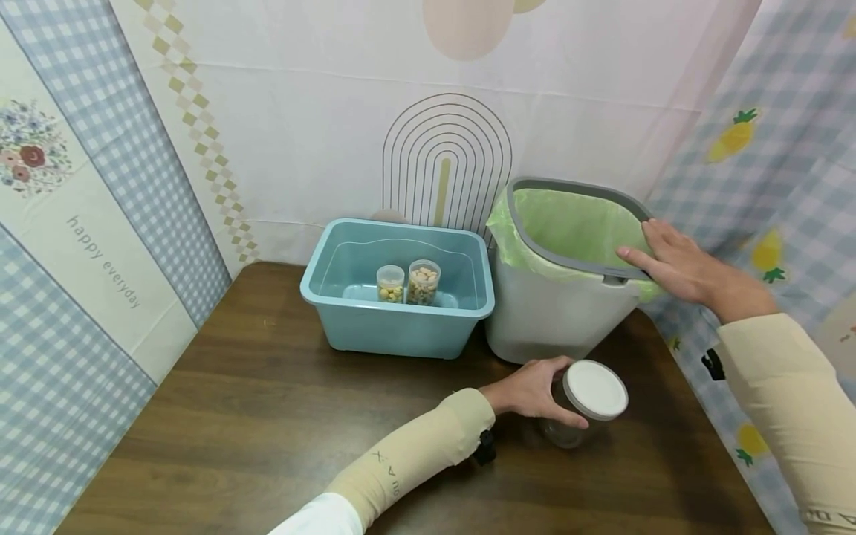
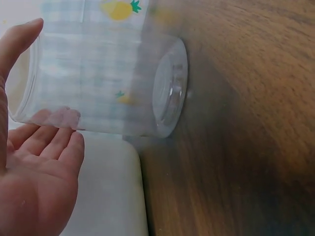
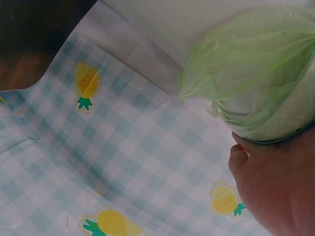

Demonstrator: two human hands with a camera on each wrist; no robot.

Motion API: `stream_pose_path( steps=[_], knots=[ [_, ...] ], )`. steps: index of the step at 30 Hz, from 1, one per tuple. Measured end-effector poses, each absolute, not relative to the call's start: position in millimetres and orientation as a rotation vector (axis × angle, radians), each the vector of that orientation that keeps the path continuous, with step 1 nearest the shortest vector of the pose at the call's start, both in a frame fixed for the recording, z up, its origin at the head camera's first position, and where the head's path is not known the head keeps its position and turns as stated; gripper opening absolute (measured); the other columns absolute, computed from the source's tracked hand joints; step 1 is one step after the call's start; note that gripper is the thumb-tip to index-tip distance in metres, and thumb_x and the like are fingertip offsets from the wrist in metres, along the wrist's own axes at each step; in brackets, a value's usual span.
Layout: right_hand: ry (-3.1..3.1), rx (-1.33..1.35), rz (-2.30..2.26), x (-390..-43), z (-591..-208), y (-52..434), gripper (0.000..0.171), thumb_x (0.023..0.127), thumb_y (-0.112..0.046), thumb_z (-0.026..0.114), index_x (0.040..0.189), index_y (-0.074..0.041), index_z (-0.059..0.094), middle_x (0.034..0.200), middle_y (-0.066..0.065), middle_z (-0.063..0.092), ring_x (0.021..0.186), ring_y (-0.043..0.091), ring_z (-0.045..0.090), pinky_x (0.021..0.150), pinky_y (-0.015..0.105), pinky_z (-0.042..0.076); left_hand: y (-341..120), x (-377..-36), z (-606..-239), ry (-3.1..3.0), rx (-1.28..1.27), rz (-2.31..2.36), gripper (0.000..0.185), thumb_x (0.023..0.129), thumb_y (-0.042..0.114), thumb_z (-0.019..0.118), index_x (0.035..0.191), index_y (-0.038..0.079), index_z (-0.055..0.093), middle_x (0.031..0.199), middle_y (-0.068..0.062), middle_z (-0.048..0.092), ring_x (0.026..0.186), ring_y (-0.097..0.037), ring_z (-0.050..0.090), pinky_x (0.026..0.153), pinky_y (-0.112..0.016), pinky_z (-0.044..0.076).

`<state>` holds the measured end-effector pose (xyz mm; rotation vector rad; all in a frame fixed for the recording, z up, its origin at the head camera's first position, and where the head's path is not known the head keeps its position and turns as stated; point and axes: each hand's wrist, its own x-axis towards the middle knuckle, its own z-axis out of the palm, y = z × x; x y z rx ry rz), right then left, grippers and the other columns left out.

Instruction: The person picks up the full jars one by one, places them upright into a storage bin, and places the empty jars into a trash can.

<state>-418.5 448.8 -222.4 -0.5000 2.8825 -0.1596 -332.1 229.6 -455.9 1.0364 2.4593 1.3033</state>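
Note:
On the table's right side stands a clear jar [image 1: 563, 431] with a white lid [image 1: 597, 389]. My left hand [image 1: 531, 390] holds the jar near its top, thumb on the near side and fingers on the far side. Through the clear wall of the jar [image 2: 98, 78], fingertips show in the left wrist view, and nothing is visible inside it. Behind it is a light grey trash can [image 1: 545, 312] with a green liner bag [image 1: 575, 223] folded over its grey rim. My right hand [image 1: 682, 264] grips the rim at the right; part of its fingers is hidden.
Left of the trash can, a blue plastic tub [image 1: 401, 331] sits on the brown wooden table [image 1: 267, 416]. Inside it stand two small clear containers: one with yellow pieces [image 1: 391, 285], one with nut-like pieces [image 1: 423, 282]. Patterned cloth [image 1: 321, 119] hangs behind and at both sides.

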Motion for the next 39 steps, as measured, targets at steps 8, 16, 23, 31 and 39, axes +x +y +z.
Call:
stream_pose_path(
  steps=[8, 16, 23, 31, 39],
  knots=[
    [2.881, -0.499, -0.161, -418, -222, 448, 0.096, 0.111, -0.062, 0.022, 0.163, 0.01, -0.014, 0.169, 0.037, -0.02, 0.158, 0.057, -0.015, 0.125, 0.076, -0.004, 226, -330, -456, 2.41, 1.006, 1.406, 0.084, 0.079, 0.039, 0.094, 0.148, 0.012, 0.054, 0.142, 0.002, 0.066, 0.132, -0.004, 0.063, 0.104, -0.008, 0.047],
    [2.88, -0.511, -0.159, -418, -223, 448, 0.095, 0.111, -0.061, 0.021, 0.162, 0.01, -0.014, 0.168, 0.038, -0.02, 0.158, 0.058, -0.014, 0.124, 0.076, -0.005, 215, -327, -449, 2.44, 1.028, 1.397, 0.085, 0.079, 0.04, 0.094, 0.148, 0.012, 0.054, 0.143, 0.002, 0.066, 0.132, -0.004, 0.063, 0.104, -0.008, 0.047],
    [2.872, -0.502, -0.179, -418, -222, 449, 0.096, 0.111, -0.063, 0.022, 0.163, 0.009, -0.015, 0.168, 0.037, -0.02, 0.158, 0.057, -0.015, 0.124, 0.077, -0.004, 198, -322, -439, 2.453, 1.027, 1.384, 0.085, 0.078, 0.041, 0.094, 0.148, 0.012, 0.054, 0.142, 0.001, 0.066, 0.132, -0.005, 0.063, 0.105, -0.01, 0.048],
    [2.861, -0.501, -0.182, -418, -221, 451, 0.097, 0.11, -0.064, 0.022, 0.163, 0.008, -0.016, 0.169, 0.036, -0.021, 0.158, 0.057, -0.017, 0.123, 0.078, -0.005, 171, -316, -432, 2.456, 0.957, 1.421, 0.086, 0.077, 0.039, 0.095, 0.147, 0.012, 0.054, 0.141, 0.0, 0.066, 0.131, -0.006, 0.064, 0.106, -0.015, 0.05],
    [2.866, -0.525, -0.175, -420, -221, 451, 0.095, 0.111, -0.062, 0.021, 0.162, 0.01, -0.015, 0.168, 0.037, -0.021, 0.158, 0.058, -0.015, 0.124, 0.077, -0.005, 139, -309, -421, 2.439, 0.934, 1.459, 0.085, 0.078, 0.036, 0.095, 0.147, 0.011, 0.053, 0.139, -0.002, 0.066, 0.128, -0.006, 0.064, 0.108, -0.018, 0.051]
  ],
)
